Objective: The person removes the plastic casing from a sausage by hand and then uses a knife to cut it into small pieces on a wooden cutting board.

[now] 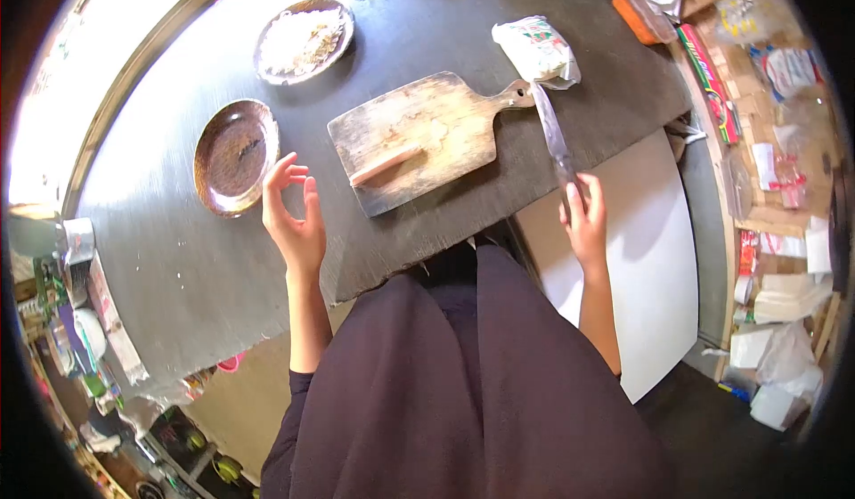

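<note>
My right hand (585, 223) grips a knife (552, 134) by its dark handle at the table's front edge, the blade pointing away from me. My left hand (296, 223) is raised beside a brown oval plate (237, 156), fingers apart and nothing in them. Between the hands lies a worn wooden cutting board (419, 125), its handle toward the right. A pinkish, sausage-like stick (386, 166) rests near the board's front left corner. The knife's tip is close to the board handle and a white plastic packet (537, 52).
A second plate (305, 40) with pale, crumbly food stands at the back left of the dark table (427, 18). An orange container (643, 13) sits at the back right. Shelves (775, 214) with packets and boxes line the right side.
</note>
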Motion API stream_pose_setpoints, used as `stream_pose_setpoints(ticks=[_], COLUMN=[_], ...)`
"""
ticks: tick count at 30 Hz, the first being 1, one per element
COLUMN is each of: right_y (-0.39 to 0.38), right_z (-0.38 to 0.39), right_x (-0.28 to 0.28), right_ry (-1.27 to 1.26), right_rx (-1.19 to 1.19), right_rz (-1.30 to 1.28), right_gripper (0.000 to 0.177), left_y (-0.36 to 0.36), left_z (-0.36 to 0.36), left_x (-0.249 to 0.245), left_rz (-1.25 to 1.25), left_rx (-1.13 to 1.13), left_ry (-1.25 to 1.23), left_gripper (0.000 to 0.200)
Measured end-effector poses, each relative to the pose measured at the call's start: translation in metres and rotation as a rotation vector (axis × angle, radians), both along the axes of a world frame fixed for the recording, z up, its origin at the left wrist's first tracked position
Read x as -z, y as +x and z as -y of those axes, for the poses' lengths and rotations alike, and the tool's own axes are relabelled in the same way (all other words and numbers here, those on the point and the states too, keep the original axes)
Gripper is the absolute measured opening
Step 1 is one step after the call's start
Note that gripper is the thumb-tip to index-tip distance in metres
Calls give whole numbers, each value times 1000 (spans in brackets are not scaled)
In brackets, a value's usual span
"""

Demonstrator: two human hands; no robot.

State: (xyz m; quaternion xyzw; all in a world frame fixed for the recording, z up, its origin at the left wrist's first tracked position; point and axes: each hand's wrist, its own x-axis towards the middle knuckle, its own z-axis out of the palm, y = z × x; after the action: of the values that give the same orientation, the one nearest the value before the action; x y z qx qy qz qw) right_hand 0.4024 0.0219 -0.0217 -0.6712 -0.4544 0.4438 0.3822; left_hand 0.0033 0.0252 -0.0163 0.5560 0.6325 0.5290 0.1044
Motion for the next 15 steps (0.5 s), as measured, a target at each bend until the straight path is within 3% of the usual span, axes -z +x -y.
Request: stream_pose_setpoints(ticks=[2, 8, 10, 15], right_y=[-11, -18, -5, 29], right_z=[-22, -67, -69, -32], right_x=[19, 14, 25, 29], right_ry=[129, 106, -71, -183], right_rx=[44, 27, 9, 45], right_rz=[-115, 47, -209, -535], right_gripper=[21, 26, 28, 34], left_y=[1, 4, 2, -3], left_z=[-3, -6, -6, 2], left_x=[0, -5, -3, -1], left_rz=[12, 9, 12, -27], left_rx=[45, 184, 214, 221], left_ry=[15, -27, -32, -16], left_gripper=[38, 32, 31, 28])
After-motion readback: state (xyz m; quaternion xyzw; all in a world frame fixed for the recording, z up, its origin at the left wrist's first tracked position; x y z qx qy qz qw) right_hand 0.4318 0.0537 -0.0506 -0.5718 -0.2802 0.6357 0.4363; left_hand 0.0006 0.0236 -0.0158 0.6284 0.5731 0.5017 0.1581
